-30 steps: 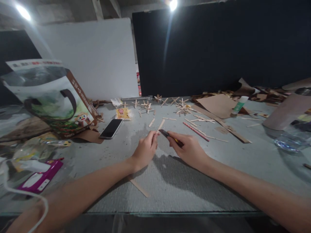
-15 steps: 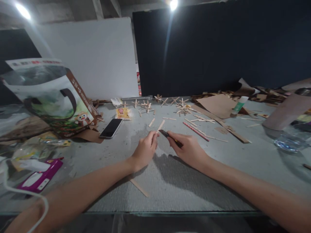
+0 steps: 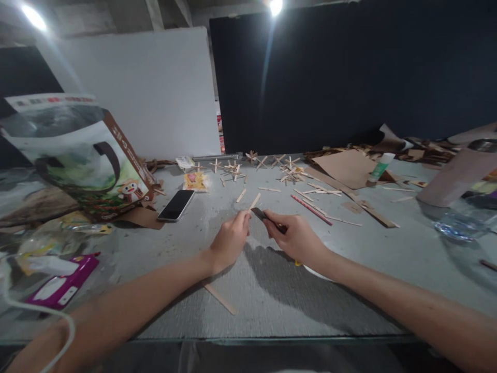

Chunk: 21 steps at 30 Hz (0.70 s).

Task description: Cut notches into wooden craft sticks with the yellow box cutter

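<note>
My left hand (image 3: 232, 237) is closed around a thin wooden craft stick (image 3: 254, 201), whose upper end juts out past the fingers. In my right hand (image 3: 297, 234) is a dark utility knife (image 3: 265, 216), its tip beside the stick near my left fingertips. Whether the blade touches the wood I cannot tell. Below my left forearm, another craft stick (image 3: 221, 299) lies on the grey table (image 3: 267, 316). Ahead of my hands are a short stick piece (image 3: 241, 195) and several sticks joined in star shapes (image 3: 293, 171).
Left stand a large printed bag (image 3: 89, 160), a phone (image 3: 176, 205) and a purple device (image 3: 64, 285) with a white cable. To the right lie a red patterned straw-like stick (image 3: 311, 210), cardboard (image 3: 344, 168), a glue stick (image 3: 382, 167), a pinkish cylinder (image 3: 452, 178) and a clear container (image 3: 454, 227).
My right hand and the knife have shifted slightly left and turned. Something white and yellow now shows beneath my right wrist. My left hand keeps its hold on the stick.
</note>
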{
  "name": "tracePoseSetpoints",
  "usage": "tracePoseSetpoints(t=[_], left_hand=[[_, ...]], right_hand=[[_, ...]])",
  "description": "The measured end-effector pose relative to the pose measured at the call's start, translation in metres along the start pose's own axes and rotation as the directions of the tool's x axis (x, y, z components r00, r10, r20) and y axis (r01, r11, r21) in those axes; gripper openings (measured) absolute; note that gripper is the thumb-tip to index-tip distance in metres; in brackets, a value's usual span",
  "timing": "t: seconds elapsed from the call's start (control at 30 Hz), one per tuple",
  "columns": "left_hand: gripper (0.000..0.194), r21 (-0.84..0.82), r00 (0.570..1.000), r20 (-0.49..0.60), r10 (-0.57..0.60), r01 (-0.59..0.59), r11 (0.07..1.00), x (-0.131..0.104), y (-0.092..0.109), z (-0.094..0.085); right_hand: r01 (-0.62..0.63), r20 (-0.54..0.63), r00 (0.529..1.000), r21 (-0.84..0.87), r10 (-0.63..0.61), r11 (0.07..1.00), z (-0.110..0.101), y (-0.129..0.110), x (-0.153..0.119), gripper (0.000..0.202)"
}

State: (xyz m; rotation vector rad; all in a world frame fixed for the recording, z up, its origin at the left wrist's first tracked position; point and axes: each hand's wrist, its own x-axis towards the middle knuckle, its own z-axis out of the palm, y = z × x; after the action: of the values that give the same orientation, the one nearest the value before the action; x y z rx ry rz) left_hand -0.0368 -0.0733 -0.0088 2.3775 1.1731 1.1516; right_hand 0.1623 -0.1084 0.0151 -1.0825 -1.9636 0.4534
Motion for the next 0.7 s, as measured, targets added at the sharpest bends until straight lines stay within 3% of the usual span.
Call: tracePoseSetpoints(t=[0.2,0.33,0.53,0.7], left_hand=[[0.023,-0.004,0.999,0.022,-0.028,0.028,1.0,0.0003,0.0016,-0.0008],[0.021,-0.002,1.0,0.01,-0.009,0.009,1.0,0.0006,0.0009,-0.0001],[0.024,0.005,0.998,0.01,-0.066,0.066,0.998,0.0025,0.0017,0.0005],[0.025,0.03,0.995,0.042,-0.088,0.087,0.996,0.0039,0.0001,0.0008]], right_hand=[[-0.061,0.049,0.997,0.125,0.055,0.99,-0.0048,-0.0049,0.0037,0.04],[-0.202,0.149,0.976,0.312,0.162,0.928,-0.0056,-0.0054,0.0047,0.042],[-0.418,0.298,0.907,0.558,0.297,0.717,-0.0001,-0.0053,0.0045,0.036],[-0.547,0.411,0.833,0.709,0.37,0.445,-0.0009,-0.0079,0.005,0.022]])
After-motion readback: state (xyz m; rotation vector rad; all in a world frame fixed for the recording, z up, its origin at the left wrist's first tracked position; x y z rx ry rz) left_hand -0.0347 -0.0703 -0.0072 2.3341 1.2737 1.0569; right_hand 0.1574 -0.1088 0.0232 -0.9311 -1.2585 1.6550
